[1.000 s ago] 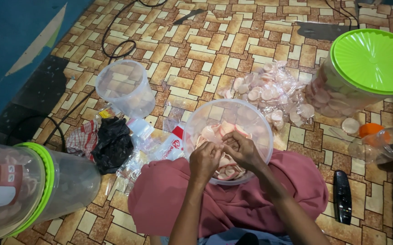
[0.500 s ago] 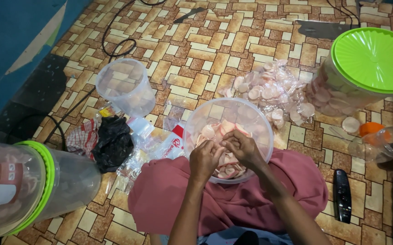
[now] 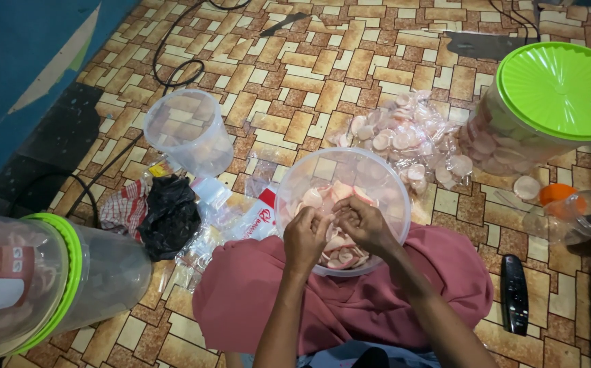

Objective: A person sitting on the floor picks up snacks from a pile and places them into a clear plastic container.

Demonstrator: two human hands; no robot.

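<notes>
A clear plastic tub rests against my lap on pink cloth. It holds pale pink and white round crackers. My left hand and my right hand meet over the tub's near side, fingertips pinched together on something small that I cannot make out, perhaps a cracker or its wrapper. Both wrists lie over the tub's rim.
Small clear packets of crackers lie piled behind the tub. A big jar with a green lid stands far right, another jar lies at left. An empty clear tub, black bag, remote and cables sit on the patterned floor.
The hands stay together over the tub, with only small finger movements. Nothing else has moved.
</notes>
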